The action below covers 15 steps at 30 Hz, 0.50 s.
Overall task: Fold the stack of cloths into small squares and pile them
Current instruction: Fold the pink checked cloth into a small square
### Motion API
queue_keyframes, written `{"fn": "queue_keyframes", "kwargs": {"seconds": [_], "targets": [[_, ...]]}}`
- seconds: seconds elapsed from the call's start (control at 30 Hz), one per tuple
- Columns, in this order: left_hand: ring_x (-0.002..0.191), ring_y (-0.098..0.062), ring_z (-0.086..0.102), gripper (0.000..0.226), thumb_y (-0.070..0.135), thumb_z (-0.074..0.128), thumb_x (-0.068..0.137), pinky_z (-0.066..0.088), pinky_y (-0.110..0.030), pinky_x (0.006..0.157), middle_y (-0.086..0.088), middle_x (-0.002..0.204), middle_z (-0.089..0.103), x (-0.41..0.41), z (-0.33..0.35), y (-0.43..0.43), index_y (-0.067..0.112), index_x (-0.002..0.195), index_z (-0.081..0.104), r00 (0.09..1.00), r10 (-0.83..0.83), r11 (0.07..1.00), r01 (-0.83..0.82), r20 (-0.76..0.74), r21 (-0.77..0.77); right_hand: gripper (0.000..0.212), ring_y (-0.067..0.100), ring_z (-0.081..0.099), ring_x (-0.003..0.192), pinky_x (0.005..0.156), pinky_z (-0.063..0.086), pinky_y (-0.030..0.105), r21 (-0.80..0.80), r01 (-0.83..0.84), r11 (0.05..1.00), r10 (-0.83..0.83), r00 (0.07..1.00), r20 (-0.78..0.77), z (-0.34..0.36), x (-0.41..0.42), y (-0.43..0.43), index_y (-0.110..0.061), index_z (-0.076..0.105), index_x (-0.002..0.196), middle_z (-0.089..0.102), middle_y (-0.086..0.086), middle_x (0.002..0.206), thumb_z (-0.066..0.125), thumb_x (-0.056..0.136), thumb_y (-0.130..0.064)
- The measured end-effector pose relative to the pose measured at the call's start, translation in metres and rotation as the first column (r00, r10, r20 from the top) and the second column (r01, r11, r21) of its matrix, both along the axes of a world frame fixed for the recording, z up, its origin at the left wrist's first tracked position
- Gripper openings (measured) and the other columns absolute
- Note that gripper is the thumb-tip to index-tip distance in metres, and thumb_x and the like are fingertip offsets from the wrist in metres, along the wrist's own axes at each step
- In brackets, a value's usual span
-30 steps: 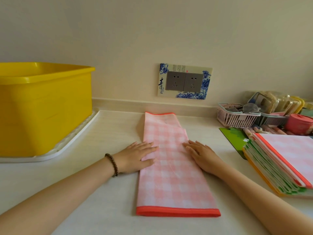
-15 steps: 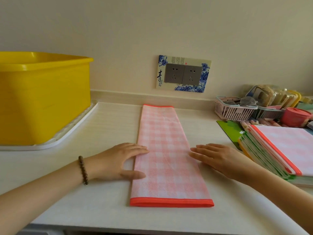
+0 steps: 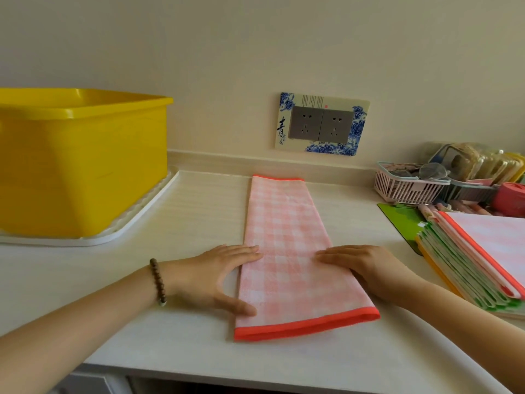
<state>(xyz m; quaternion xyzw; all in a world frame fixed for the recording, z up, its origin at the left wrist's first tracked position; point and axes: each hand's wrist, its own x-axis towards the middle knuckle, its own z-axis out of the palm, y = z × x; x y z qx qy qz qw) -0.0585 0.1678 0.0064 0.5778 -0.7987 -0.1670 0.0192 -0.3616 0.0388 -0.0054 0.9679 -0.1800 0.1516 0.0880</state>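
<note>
Cloth (image 3: 287, 237) (one, pink) under left hand (image 3: 216, 273), right hand (image 3: 366, 268); both grips wide; one stack (image 3: 477, 260) beside.

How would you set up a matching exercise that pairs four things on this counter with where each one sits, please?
Things
1. pink checked cloth
2. yellow tub
3. stack of cloths
4. pink basket

Places
A. on the white tray, far left
B. right edge of the counter, near side
C. laid flat as a long strip, left hand and right hand on its long edges
D. by the wall, far right

Pairs: 1-C, 2-A, 3-B, 4-D
</note>
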Motion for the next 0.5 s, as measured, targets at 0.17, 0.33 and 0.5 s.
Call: {"fn": "queue_keyframes", "kwargs": {"seconds": [0.17,0.33,0.5], "targets": [[0.121,0.007,0.039,0.088,0.084,0.018,0.073,0.024,-0.008,0.104,0.018,0.13,0.049,0.006,-0.001,-0.014,0.026,0.129,0.054,0.858,0.181,0.977,-0.211,-0.481,-0.008,0.036,-0.01,0.059,0.098,0.084,0.045,0.013,0.469,0.138,0.872,-0.215,0.97,0.115,0.01,0.005,0.003,-0.038,0.065,0.108,0.065,-0.027,0.107,0.056,0.074,-0.03],[0.103,-0.004,0.062,0.108,0.093,0.01,0.062,0.04,-0.019,0.096,0.002,0.107,0.071,0.017,0.004,-0.035,0.015,0.111,0.067,0.661,0.33,0.935,-0.327,-0.674,0.138,0.027,-0.002,0.054,0.059,0.06,0.045,0.015,0.632,0.131,0.764,-0.406,0.859,0.312,0.006,0.023,-0.015,-0.027,0.059,0.077,0.061,-0.011,0.07,0.054,0.092,-0.005],[0.081,-0.008,0.065,0.075,0.066,0.022,0.088,0.046,-0.014,0.073,-0.001,0.088,0.073,0.009,0.004,-0.048,0.009,0.094,0.071,0.561,0.387,0.894,-0.422,-0.732,0.148,0.018,0.013,0.047,0.055,0.052,0.041,0.025,0.783,0.101,0.614,-0.556,0.759,0.338,0.008,0.039,-0.029,-0.01,0.068,0.089,0.061,0.003,0.065,0.057,0.092,-0.025]]}}
